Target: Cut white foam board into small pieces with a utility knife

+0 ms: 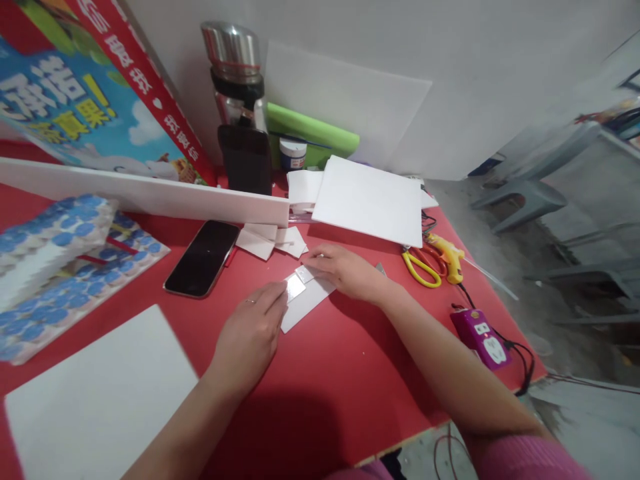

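Note:
On the red tabletop (310, 400) lies a narrow white piece of board (303, 309), tilted toward the upper right. A small shiny rectangular piece (295, 287) rests on it. My left hand (253, 333) presses at the left end of this shiny piece with its fingers together. From the right, my right hand (345, 270) reaches over the board's upper end, its fingertips closed at the shiny piece's upper end. What those fingertips grip is too small to make out.
A black phone (203, 259) and white scraps (257, 240) lie behind my hands. White sheets (373, 200), scissors (423, 267), a yellow glue gun (447, 257) and a purple power socket (483, 340) are rightward. A large white board (100, 400) sits front left; a steel-topped bottle (233, 53) stands behind.

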Tool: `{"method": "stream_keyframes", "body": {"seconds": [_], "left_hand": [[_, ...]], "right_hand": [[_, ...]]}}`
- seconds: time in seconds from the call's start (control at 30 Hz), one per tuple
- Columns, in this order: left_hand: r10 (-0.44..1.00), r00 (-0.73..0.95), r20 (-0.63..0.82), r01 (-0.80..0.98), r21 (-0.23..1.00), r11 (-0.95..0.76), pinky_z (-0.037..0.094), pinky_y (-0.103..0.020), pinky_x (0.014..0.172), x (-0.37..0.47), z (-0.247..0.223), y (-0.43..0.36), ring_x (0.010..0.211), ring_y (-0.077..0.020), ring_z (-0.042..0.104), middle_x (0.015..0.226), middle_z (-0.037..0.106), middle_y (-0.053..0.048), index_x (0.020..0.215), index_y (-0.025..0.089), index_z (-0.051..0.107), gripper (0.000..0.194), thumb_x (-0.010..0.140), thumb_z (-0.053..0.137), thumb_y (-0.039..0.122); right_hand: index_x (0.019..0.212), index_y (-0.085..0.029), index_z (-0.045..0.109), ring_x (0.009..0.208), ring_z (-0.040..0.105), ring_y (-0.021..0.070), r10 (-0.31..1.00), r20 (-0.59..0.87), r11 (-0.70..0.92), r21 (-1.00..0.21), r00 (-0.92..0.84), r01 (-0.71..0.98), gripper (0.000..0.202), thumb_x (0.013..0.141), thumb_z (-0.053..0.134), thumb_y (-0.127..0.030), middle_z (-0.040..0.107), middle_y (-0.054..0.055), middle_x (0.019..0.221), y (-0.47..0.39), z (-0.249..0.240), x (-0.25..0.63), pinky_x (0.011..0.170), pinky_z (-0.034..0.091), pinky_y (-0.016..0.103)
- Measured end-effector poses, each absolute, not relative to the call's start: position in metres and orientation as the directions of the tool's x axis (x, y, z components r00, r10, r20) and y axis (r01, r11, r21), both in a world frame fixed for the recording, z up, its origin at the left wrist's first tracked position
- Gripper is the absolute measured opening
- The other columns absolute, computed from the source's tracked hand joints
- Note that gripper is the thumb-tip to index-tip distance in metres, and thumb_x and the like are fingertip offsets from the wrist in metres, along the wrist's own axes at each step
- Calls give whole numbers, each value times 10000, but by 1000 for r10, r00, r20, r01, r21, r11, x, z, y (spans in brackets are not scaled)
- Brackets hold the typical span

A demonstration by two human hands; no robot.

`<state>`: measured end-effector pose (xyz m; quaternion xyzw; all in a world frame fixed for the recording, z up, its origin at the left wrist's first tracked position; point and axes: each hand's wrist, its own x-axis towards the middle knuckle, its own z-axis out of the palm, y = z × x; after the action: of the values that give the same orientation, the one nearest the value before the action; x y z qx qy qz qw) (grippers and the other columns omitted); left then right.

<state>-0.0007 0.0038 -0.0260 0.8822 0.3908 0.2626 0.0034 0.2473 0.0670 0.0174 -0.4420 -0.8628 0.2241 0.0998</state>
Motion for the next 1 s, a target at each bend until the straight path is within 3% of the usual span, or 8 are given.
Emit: {"method": "stream_keyframes", "body": {"seconds": [0.1,0.23,0.4,0.47,0.7,0.87,1.0], "left_hand": [[685,557,470,686,205,-698,631,-444,936,-1,-26,3,1104,-322,714,1266,737,-176,1266,59,663,348,973,480,11],[681,557,474,689,194,-699,631,-444,932,0,-25,4,1099,-321,721,1265,740,-169,1267,70,659,324,1006,471,35],[676,551,489,690,187,-699,622,-438,939,0,-25,5,1080,-318,732,1246,748,-162,1253,86,664,281,1048,472,78],[676,554,487,692,182,-699,621,-450,938,0,-26,5,1086,-328,733,1258,747,-173,1257,76,665,280,1050,477,85],[682,554,477,697,182,-694,624,-468,931,0,-27,6,1102,-339,733,1276,745,-185,1270,78,664,287,1056,475,103],[693,546,472,702,194,-685,626,-466,932,0,-27,6,1101,-334,737,1276,750,-174,1265,97,666,283,1063,469,114],[690,544,479,698,198,-688,626,-450,922,0,-26,6,1087,-323,738,1259,753,-170,1255,101,672,278,1067,467,123]], "right_hand": [[1248,-243,725,1192,637,229,799,-18,517,-491,-602,701,308,1090,481,-143,688,88,1337,68,19,251,981,529,368],[1251,-194,708,1154,639,220,776,-44,543,-460,-629,703,340,1047,478,-49,680,101,1350,61,22,242,944,534,345],[1487,-42,571,1243,597,361,899,-148,397,-123,-412,910,543,954,481,13,580,273,1504,27,13,197,968,560,513],[1512,-17,553,1332,545,392,934,-132,327,-64,-333,943,554,962,483,-14,513,298,1584,14,7,179,1024,543,557],[1574,47,462,1397,499,429,958,-57,278,-55,-281,959,613,967,473,-42,422,328,1652,-2,-8,165,1050,517,639],[1561,3,504,1363,539,404,958,-28,283,-30,-284,959,576,990,473,-60,470,308,1630,-1,-11,166,1038,529,600],[1517,45,530,1298,564,375,938,-83,338,-4,-337,941,525,1004,443,-27,534,328,1562,9,5,171,1017,527,546]]}}
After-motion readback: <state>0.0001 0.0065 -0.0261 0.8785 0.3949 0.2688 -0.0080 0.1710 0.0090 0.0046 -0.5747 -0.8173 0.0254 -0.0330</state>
